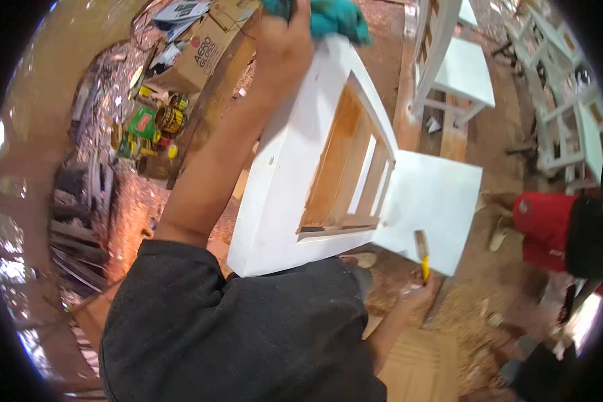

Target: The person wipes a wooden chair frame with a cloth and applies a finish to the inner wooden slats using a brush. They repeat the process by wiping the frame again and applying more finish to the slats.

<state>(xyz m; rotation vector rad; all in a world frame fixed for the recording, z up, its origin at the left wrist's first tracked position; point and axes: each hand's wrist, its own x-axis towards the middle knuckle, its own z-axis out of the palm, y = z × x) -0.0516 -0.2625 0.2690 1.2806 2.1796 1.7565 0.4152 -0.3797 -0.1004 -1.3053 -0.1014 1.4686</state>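
Observation:
At the top, my left hand (pixel 285 47) is closed on a teal cloth (pixel 338 20), at the far end of a white-painted wooden chair back (pixel 281 154). Bare brown wood slats (pixel 342 161) show inside the white frame. The white seat (pixel 432 201) joins the back on the right. My right hand (pixel 417 295), low by the seat's edge, is closed round a yellow-handled tool (pixel 423 251) whose other end points up over the seat. Blur hides the exact kind of tool.
A cardboard box (pixel 211 53) and several paint tins (pixel 171 120) stand at upper left. More white chairs (pixel 462 70) are at upper right. A person in red shorts (pixel 543 224) is at right. A light wooden panel (pixel 415 365) lies at the bottom, near wood shavings.

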